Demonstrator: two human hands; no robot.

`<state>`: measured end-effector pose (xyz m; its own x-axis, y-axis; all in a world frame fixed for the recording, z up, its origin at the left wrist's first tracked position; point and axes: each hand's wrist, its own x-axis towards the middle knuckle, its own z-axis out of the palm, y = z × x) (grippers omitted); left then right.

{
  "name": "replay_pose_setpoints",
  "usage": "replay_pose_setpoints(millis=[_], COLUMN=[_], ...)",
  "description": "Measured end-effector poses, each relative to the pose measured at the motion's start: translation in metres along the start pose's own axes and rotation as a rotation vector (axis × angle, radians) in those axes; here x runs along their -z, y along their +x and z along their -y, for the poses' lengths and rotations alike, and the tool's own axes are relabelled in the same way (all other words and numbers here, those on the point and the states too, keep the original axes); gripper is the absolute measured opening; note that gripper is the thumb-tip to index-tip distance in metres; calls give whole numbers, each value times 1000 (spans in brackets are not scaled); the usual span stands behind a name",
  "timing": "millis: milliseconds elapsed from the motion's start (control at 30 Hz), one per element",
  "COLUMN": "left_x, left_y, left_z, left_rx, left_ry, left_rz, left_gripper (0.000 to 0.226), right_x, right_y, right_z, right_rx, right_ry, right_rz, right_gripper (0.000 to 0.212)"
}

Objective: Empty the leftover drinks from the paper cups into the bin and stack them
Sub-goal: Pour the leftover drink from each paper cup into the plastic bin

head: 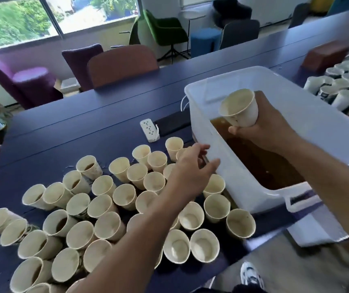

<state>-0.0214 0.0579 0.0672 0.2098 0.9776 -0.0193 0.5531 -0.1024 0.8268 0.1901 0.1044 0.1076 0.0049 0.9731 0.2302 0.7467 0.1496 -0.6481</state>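
Dark blue worktop (67, 127) fills the head view, crowded at the near left with a cluster of paper cups (110, 208), most upright, several showing brown dregs inside. A white power strip (149, 130) and a black flat object (173, 122) lie just beyond the cluster, touching the left wall of a translucent white plastic bin (207, 166) that holds brown liquid (260, 163). Beyond the bin at the far right stands a second mass of cups (347, 85), some with dark printed sides; no writing is legible on any cup. Chairs in purple, rust and green stand behind the worktop, below a window. A white sneaker (250, 275) shows on the floor at the bottom.

The left hand (192, 168) reaches across the cluster, fingers spread and loosely bent, holding nothing, its fingertips near the bin's left wall. The right hand (268, 127) grips one paper cup (240, 108) by its base over the bin, tilted so the mouth faces left and toward the camera; it looks empty.
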Motion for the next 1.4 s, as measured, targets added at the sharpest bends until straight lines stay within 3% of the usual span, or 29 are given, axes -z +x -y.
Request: replay_pose_setpoints(millis=[200, 367, 1400], left_x=[-27, -35, -32], left_y=[7, 11, 10], left_z=[-13, -10, -18], left_rx=[-157, -176, -80], left_ry=[224, 328, 409], left_rz=[52, 98, 155], left_gripper=[71, 80, 84], right_x=[8, -3, -20], right_y=[5, 9, 14], right_z=[-37, -56, -69], right_rx=[-68, -107, -85], right_ry=[-188, -247, -485], right_rz=[33, 51, 85], right_gripper=[72, 71, 67])
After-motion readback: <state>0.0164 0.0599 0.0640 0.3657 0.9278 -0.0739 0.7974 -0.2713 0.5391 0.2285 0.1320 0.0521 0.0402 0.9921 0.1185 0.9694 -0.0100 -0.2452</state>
